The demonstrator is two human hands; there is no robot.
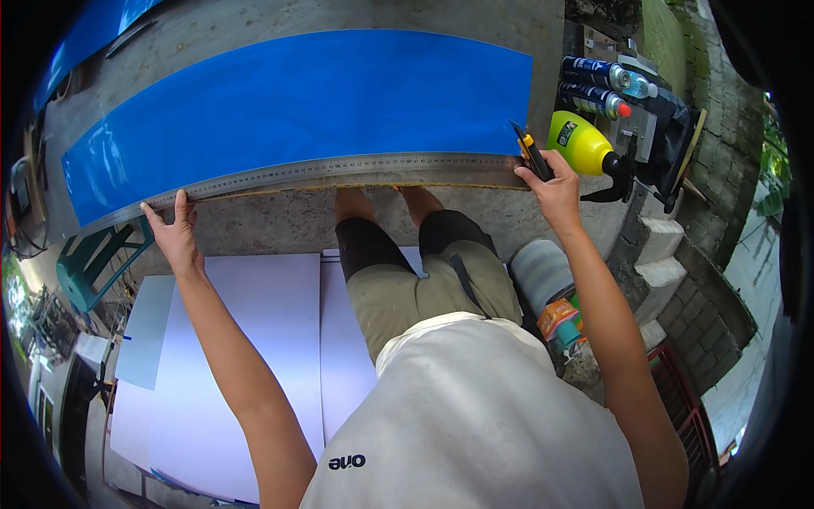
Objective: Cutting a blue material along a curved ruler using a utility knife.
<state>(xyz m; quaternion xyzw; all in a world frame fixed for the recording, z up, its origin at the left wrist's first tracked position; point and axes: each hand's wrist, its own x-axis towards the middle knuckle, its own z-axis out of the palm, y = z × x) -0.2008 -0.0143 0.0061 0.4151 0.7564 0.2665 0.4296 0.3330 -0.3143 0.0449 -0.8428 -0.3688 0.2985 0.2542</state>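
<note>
A glossy blue sheet (322,97) lies on the worktable, its near edge beside a long steel ruler (339,166) that runs along the table's front. My left hand (176,236) holds the ruler's left end, thumb and index finger set apart on it and the other fingers curled. At the opposite end, my right hand (555,188) is closed around a black and yellow utility knife (532,154). The knife's blade points up and away over the sheet's right end. Part of the right fingers is hidden behind the knife and hand.
A yellow spray bottle (578,142) and several aerosol cans (593,72) stand right of the table (543,51). Behind my legs lie large white panels (246,339). A green plastic stool (93,267) sits at left, a striped bucket (543,270) near my right leg.
</note>
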